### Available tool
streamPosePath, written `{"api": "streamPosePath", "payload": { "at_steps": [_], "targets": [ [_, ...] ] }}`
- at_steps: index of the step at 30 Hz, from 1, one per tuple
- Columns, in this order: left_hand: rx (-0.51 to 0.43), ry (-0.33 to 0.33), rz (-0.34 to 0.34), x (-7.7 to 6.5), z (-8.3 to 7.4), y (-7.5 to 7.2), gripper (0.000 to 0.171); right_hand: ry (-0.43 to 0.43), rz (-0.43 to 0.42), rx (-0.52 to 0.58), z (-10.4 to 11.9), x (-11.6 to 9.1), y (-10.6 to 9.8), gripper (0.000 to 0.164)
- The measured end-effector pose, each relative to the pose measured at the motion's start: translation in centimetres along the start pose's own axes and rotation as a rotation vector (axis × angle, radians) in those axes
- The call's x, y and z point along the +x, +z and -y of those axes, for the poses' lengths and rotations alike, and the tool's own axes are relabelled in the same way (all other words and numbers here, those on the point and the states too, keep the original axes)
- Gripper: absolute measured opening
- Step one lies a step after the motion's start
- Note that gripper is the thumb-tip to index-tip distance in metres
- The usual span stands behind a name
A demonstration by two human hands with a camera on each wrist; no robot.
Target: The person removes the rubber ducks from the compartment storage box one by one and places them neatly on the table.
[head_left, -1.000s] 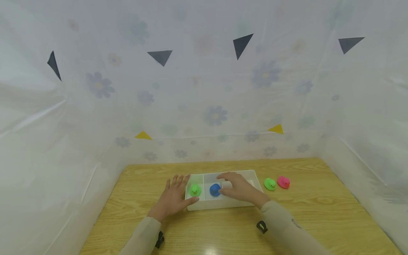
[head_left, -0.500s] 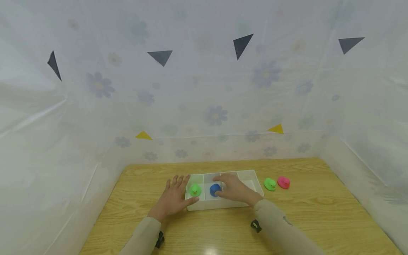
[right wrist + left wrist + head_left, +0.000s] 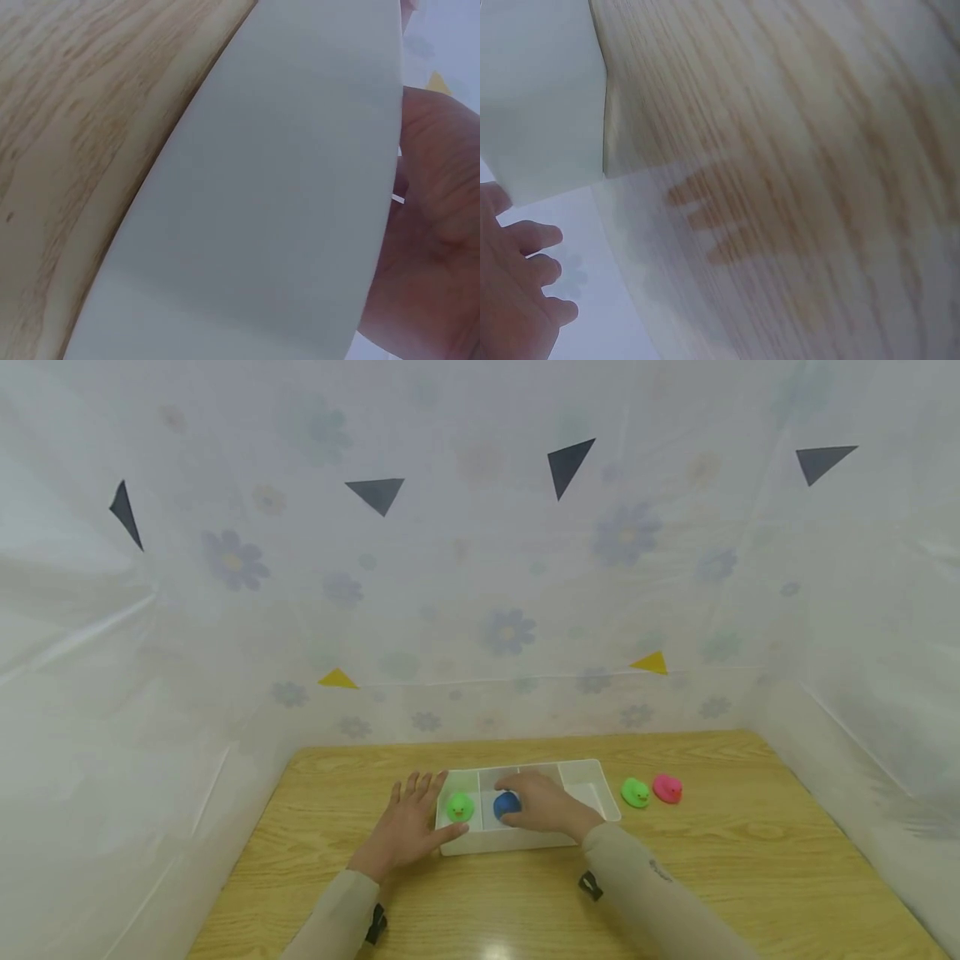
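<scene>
A white divided tray (image 3: pixel 510 841) lies on the wooden table. In its left-end compartment sits a green rubber duck (image 3: pixel 460 807). A blue rubber duck (image 3: pixel 506 807) sits in the adjoining compartment. My right hand (image 3: pixel 547 802) reaches over the tray with fingers and thumb curled round the blue duck, covering its right side. My left hand (image 3: pixel 405 831) rests spread at the tray's left end, its thumb along the front edge. The left wrist view catches several left-hand fingers (image 3: pixel 532 274) beside the tray wall; the right wrist view shows mostly the tray's front wall (image 3: pixel 255 187).
Right of the tray, a second green duck (image 3: pixel 635 793) and a pink duck (image 3: pixel 667 789) stand on the wooden table (image 3: pixel 750 860). Flower-patterned white sheeting (image 3: pixel 480 610) surrounds the table at the back and sides.
My right hand has moved left and closed in round the blue duck. My left hand has stayed at the tray's left end, and the ducks hold roughly their places.
</scene>
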State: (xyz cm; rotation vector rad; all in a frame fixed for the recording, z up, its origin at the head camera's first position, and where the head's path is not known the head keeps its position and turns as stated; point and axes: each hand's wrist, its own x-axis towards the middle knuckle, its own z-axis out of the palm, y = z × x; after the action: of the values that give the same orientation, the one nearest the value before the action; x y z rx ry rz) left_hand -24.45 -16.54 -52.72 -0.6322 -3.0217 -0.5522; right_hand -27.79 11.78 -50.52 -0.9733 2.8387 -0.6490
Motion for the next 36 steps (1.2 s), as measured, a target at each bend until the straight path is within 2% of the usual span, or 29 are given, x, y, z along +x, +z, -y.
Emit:
{"api": "streamPosePath", "payload": {
  "at_steps": [10,20,26,36],
  "targets": [
    [0.0,-0.007,0.01,0.0,0.0,0.0,0.106,0.051,0.05,-0.098,0.4,0.5,-0.1,0.048],
    [-0.006,0.001,-0.001,0.0,-0.1,-0.2,0.105,0.077,0.035,-0.014,0.6,0.8,0.2,0.04],
    [-0.017,0.003,-0.005,0.1,-0.2,-0.1,0.105,0.105,0.018,-0.034,0.9,0.7,0.1,0.04],
    [-0.018,-0.005,0.001,0.3,-0.3,0.2,0.106,0.107,0.006,-0.037,1.0,0.7,-0.1,0.027]
  ]
}}
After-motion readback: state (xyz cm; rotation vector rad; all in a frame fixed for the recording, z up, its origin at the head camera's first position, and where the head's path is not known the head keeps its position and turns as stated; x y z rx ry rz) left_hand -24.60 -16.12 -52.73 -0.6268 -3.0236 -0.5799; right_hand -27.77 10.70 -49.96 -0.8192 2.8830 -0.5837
